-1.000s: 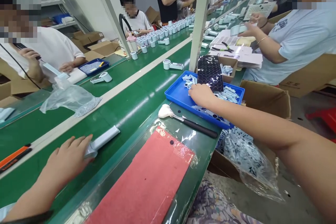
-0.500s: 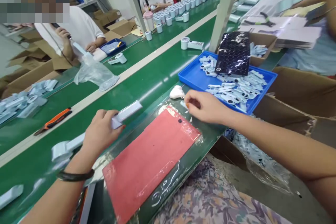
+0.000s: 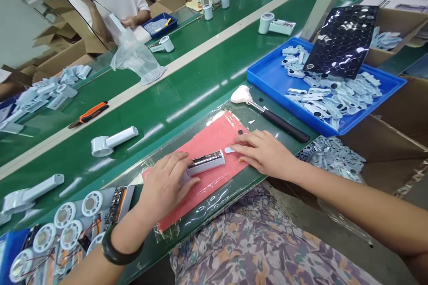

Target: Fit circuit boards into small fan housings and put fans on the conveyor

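My left hand is shut on a white plastic handle unit, which lies on a red mat under clear film and has a dark strip along its top. My right hand rests at the mat's right end, its fingertips pinching a small pale blue piece. Just above that hand lies a brush with a white puff and a black handle. Pale blue parts fill a blue tray, partly under a black dimpled sheet.
White handle units stand on the green belt, and a tray of round parts with wires sits at lower left. An orange-handled cutter lies beyond. A co-worker sits across the divider. A cardboard box holds a bag of parts.
My left hand has lowered the white handle unit from above the belt onto the red mat. My right hand has moved down the mat, and the view has shifted, bringing the brush fully into sight.
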The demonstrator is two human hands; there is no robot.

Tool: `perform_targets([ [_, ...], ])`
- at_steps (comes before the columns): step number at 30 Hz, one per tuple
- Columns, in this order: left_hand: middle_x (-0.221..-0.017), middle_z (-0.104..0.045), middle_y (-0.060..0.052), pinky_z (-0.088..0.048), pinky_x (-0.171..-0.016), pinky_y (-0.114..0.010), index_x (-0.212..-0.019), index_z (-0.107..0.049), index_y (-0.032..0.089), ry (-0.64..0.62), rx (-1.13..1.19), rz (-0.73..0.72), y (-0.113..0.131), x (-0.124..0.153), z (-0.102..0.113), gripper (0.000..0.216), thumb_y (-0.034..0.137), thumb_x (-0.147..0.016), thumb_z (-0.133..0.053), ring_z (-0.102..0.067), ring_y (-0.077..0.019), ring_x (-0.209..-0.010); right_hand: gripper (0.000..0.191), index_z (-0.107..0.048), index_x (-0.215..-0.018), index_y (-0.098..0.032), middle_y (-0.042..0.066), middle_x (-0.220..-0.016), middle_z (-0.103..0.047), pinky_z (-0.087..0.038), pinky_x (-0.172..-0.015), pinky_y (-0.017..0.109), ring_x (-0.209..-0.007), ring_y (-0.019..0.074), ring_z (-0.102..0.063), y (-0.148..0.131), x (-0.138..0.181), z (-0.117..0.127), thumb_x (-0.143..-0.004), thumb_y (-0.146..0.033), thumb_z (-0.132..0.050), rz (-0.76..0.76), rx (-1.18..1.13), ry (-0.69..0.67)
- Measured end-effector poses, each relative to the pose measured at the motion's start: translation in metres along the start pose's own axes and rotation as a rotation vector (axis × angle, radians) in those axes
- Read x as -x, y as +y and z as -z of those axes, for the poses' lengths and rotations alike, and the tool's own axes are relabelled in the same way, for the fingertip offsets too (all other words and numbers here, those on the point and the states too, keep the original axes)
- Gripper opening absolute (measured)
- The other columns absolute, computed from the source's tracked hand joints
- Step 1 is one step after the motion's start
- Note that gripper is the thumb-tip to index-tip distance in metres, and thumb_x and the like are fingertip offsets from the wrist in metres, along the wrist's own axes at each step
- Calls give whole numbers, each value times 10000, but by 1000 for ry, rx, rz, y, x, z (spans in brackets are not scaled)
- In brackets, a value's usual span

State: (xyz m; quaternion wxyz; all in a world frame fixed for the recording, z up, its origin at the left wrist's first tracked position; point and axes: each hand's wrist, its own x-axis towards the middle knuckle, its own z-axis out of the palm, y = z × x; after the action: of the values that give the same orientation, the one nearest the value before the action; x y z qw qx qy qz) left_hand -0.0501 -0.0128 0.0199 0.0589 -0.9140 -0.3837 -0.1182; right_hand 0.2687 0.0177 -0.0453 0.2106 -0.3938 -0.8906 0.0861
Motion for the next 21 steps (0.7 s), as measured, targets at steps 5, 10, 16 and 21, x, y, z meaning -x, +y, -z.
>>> perform_targets([
  [5,-943,-706,-80,-558,-705,-394,-1046,-627,199,-168,30,79,4,-8,5,189,374,-984,-596,-658,-254,-817,308,-674,-1265,-232,120,-1217,-695,-432,-855,394,-1055,277,-600,-5,-10,2,-1012,-386,-587,-146,-9,-32],
  [10,-972,-706,-84,-526,-719,-402,-1072,-659,212,-144,-15,131,-14,-10,16,195,358,-989,-559,-642,-267,-854,375,-642,-1291,-194,104,-1079,-729,-457,-816,381,-962,264,-652,-26,-18,15,-955,-356,-676,-212,-151,-178],
  [16,-987,-682,-80,-546,-792,-388,-1099,-644,219,-44,5,263,-34,-7,19,234,410,-990,-564,-646,-269,-947,342,-626,-1347,-225,84,-1054,-715,-488,-803,348,-960,221,-652,-25,-14,15,-1012,-285,-585,-100,-268,-143],
  [21,-1006,-684,-85,-539,-800,-391,-1087,-653,211,-62,72,237,-19,-22,2,196,357,-973,-592,-630,-262,-945,195,-738,-1015,-210,86,-991,-692,-465,-754,343,-875,219,-630,-20,-20,7,-1013,-340,-592,60,-109,-105],
])
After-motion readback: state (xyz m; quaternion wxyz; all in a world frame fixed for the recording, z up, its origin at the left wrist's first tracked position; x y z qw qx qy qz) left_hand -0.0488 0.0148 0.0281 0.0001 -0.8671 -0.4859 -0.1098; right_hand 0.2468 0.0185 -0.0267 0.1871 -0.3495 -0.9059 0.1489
